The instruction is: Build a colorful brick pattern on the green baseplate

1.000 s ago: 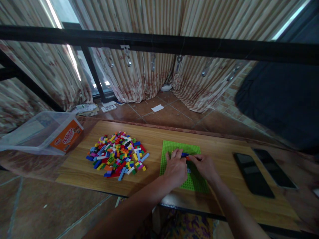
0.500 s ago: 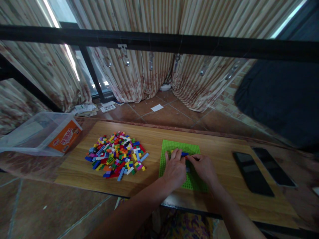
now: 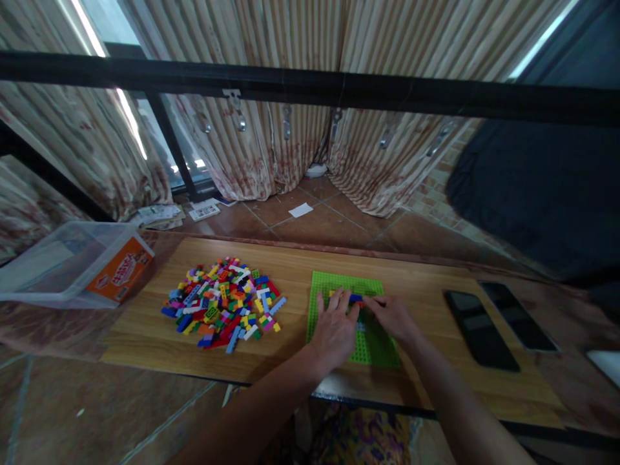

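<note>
A green studded baseplate [image 3: 320, 284] lies on the wooden board. My left hand [image 3: 334, 326] rests over it, palm down with the fingers spread, covering part of the bricks there. From the other side my right hand [image 3: 393, 316] reaches in, thumb and forefinger pinched at the end of a red brick [image 3: 360, 305], which is mostly hidden. A blue brick [image 3: 356, 298] sits just beyond the left fingertips, and a bit of a yellow brick [image 3: 332, 294] shows to its left. Below the hands, a pale blue-grey brick [image 3: 361, 327] is partly visible on the plate.
Left of the plate spreads a heap of mixed toy bricks [image 3: 225, 300]. A clear plastic box [image 3: 68, 284] with an orange label stands at the far left. Two dark phones [image 3: 482, 329] [image 3: 518, 316] lie on the right. A black rail [image 3: 290, 81] crosses in front of the curtains.
The whole view has shifted slightly, so the scene sits a little further left. Both hands stay over the same bricks, with slightly more of the red brick's surroundings showing.
</note>
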Available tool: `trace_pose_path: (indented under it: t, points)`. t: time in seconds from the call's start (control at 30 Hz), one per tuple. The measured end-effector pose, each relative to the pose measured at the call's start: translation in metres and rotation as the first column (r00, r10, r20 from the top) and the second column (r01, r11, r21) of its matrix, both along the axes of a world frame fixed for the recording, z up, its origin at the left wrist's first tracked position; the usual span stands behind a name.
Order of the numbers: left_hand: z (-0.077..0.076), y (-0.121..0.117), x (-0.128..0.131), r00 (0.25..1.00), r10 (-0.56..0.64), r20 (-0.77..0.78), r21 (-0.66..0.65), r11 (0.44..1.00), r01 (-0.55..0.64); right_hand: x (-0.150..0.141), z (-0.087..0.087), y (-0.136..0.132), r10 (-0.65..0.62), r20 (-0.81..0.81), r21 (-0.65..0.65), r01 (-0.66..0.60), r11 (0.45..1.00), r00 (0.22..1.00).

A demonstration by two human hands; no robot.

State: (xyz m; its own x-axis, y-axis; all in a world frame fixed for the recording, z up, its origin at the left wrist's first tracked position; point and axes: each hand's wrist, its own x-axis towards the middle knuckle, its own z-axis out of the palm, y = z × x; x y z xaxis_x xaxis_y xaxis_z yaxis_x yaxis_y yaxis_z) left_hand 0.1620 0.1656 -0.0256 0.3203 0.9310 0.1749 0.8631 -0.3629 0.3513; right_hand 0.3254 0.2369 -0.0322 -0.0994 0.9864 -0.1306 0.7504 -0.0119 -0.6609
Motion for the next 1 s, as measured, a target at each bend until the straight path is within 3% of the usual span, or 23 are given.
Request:
trace_pose_path:
  t: [0.37, 1.0]
  points:
    - [-0.001, 0.0, 0.003, 0.998, -0.009, -0.067, 0.039, 0.999, 0.011, 0.004, -0.006, 0.008, 0.054, -0.049, -0.067, -0.057, 0.996, 0.997]
    - [-0.005, 0.001, 0.011, 0.998, -0.008, -0.063, 0.01, 1.0, 0.008, -0.001, 0.0, 0.004, 0.056, 0.003, -0.024, -0.056, 0.998, 0.998]
